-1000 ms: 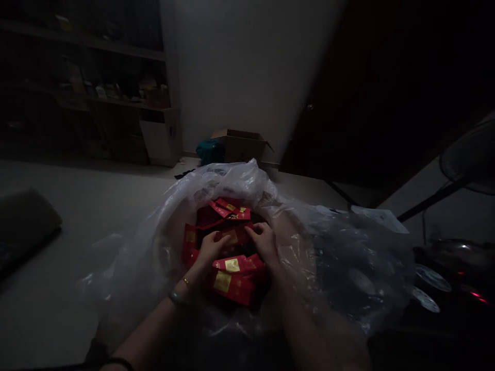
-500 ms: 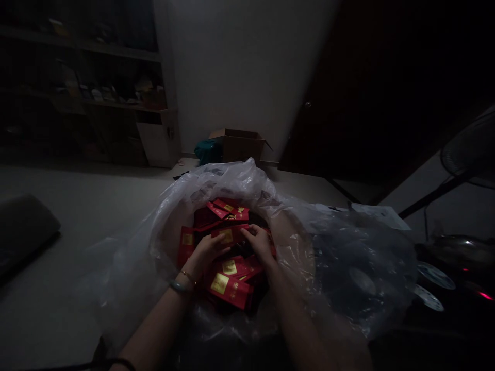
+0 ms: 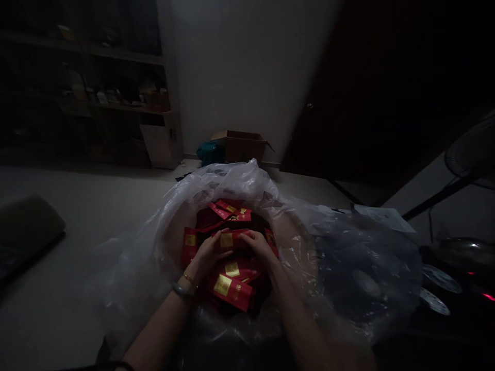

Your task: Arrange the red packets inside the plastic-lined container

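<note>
A red packet with a gold square (image 3: pixel 235 239) is held level between both hands, over the pile of red packets (image 3: pixel 234 296) in a round container lined with clear plastic sheeting (image 3: pixel 247 176); its left end is pinched by the thumb and fingers of the left hand (image 3: pixel 209 253), its right end by those of the right hand (image 3: pixel 261 246); a gold bracelet (image 3: pixel 189 280) is worn on the left wrist; beyond the sheeting, an open cardboard box (image 3: pixel 244 148) is seen.
</note>
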`<state>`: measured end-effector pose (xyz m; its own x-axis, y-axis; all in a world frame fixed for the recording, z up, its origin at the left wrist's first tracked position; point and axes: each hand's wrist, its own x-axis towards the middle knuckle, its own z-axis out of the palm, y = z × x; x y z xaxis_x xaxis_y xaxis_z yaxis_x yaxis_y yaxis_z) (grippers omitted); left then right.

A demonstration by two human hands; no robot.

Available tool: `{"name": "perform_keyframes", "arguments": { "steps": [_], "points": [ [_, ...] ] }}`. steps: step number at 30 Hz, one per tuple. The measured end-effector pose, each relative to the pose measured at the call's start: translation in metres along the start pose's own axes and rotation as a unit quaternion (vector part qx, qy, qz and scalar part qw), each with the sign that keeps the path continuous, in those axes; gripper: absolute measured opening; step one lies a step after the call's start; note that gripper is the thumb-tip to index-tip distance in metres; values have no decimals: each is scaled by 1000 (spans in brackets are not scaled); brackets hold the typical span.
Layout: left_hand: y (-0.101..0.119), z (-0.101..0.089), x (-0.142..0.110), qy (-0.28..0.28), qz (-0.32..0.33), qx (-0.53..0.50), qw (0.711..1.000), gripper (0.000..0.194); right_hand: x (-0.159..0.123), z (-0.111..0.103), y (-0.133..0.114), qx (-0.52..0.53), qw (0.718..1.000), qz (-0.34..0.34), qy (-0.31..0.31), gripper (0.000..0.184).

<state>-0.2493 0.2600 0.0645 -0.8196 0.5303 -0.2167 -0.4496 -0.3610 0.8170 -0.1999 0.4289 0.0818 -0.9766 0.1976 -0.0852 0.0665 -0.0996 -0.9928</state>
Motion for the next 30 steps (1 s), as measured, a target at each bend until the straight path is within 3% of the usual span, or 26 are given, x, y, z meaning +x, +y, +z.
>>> {"name": "perform_keyframes", "arguments": {
  "steps": [6, 17, 20, 22, 24, 26, 27, 28, 30],
  "points": [
    [5, 4, -4, 2, -38, -25, 999, 44, 2, 2, 8, 59, 998, 24, -11, 42],
    [-1, 0, 3, 22, -36, -29, 999, 47, 2, -3, 15, 37, 999, 34, -11, 47],
    [-3, -2, 6, 25, -46, -32, 998, 52, 1, -1, 14, 49, 997, 39, -47, 49],
    [-3, -3, 8, 32, -24, 0, 999, 51, 0, 1, 12, 65, 993, 55, -83, 50],
    [-2, -3, 9, 71, 44, 71, 994, 48, -1, 2, 11, 76, 990, 68, -101, 51],
    [-1, -3, 7, 146, 155, 174, 962, 47, -1, 1, 9, 65, 991, 74, -90, 54],
    [1, -3, 5, 179, 219, 237, 929, 49, 0, 1, 9, 54, 993, 74, -80, 56],
    [2, -2, 2, 196, 281, 308, 888, 53, 0, 0, 9, 44, 994, 72, -70, 57],
    [5, 0, -4, 161, 375, 458, 790, 65, 2, 0, 9, 30, 996, 61, -56, 57]
  ]
}}
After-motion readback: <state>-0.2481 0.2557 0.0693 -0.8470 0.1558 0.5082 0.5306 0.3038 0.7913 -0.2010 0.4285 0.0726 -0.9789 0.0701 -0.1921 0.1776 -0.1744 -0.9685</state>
